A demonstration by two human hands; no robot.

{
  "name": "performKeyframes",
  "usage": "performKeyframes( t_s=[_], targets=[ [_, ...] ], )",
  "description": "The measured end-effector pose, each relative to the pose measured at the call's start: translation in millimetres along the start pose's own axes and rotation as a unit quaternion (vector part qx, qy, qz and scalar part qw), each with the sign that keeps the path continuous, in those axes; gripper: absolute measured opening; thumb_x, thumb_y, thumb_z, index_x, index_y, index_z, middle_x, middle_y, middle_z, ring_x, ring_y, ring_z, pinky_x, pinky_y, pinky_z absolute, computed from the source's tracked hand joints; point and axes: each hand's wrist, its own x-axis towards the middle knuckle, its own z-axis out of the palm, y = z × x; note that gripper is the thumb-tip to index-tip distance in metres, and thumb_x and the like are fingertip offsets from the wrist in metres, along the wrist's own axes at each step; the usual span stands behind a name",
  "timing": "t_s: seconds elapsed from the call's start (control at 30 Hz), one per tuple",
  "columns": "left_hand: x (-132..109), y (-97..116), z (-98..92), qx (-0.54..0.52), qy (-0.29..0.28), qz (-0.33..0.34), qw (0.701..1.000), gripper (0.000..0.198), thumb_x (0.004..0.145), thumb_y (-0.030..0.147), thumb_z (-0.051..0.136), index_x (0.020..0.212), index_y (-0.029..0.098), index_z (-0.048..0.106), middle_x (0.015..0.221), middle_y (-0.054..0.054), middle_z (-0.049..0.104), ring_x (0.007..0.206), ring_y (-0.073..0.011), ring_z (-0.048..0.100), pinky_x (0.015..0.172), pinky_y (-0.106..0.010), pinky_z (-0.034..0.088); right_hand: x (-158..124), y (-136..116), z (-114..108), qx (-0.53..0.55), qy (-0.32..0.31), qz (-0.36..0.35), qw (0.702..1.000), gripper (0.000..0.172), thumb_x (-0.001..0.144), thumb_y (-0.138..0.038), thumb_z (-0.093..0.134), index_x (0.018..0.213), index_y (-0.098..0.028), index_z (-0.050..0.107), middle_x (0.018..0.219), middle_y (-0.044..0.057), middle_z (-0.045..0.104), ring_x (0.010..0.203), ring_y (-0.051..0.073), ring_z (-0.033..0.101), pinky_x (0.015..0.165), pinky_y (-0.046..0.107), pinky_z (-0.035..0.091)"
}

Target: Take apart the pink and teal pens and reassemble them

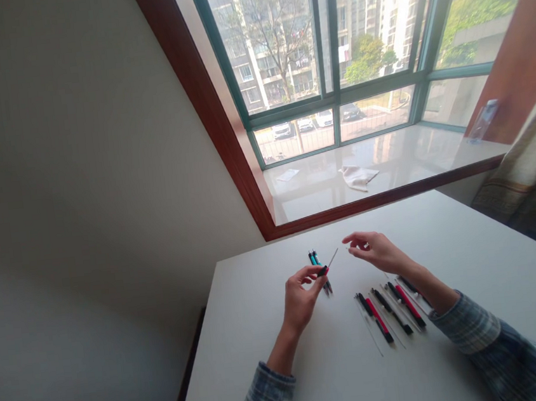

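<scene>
My left hand (300,300) is closed on a short black-and-red pen barrel part (323,272), held above the table. From that part a thin pale pen refill (333,257) sticks up to the right. Just beyond the refill's tip, my right hand (377,253) pinches thumb and forefinger around something tiny, too small to make out. Two pens with teal sections (315,258) lie behind my left hand and are partly covered by it. Below my right hand lies a row of black-and-red pen barrels (379,319) with thin refills (372,331) between them; my right forearm hides some.
Everything lies on a white table (334,372) with its far edge against a red-brown window frame (318,224). A crumpled white cloth (359,177) and a clear bottle (484,120) are on the window sill. A grey wall (106,211) stands at the left, a curtain (527,163) at the right.
</scene>
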Motion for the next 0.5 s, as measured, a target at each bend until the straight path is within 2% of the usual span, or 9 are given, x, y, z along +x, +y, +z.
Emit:
performKeyframes(
  t_s=[0.13,0.27,0.5],
  targets=[
    [-1,0,0.0,0.036,-0.005,0.003,0.999,0.020,0.084,0.038,0.076,0.095,0.023,0.083,0.098,-0.008,0.080,0.087,-0.0237,0.067,0.082,-0.036,0.049,2,-3,1,0.122,0.002,-0.014,0.992,0.030,0.089,-0.046,0.065,0.102,-0.020,0.074,0.094,0.006,0.075,0.089,0.021,0.068,0.078,0.031,0.054],
    [-2,0,0.0,0.058,-0.004,0.004,0.998,0.020,0.083,0.039,0.076,0.095,0.023,0.082,0.097,-0.007,0.079,0.087,-0.0239,0.066,0.081,-0.036,0.048,1,-9,2,0.240,0.023,-0.025,0.970,0.034,0.082,-0.050,0.075,0.094,-0.019,0.069,0.095,0.006,0.073,0.093,0.021,0.069,0.083,0.033,0.055],
    [-3,3,0.3,0.059,-0.005,0.003,0.998,0.019,0.083,0.038,0.076,0.094,0.023,0.082,0.096,-0.007,0.079,0.086,-0.0238,0.066,0.078,-0.035,0.048,-1,-15,5,0.295,0.000,-0.045,0.954,0.034,0.079,-0.048,0.081,0.092,-0.019,0.067,0.098,0.007,0.074,0.096,0.022,0.069,0.085,0.036,0.056]
  ],
)
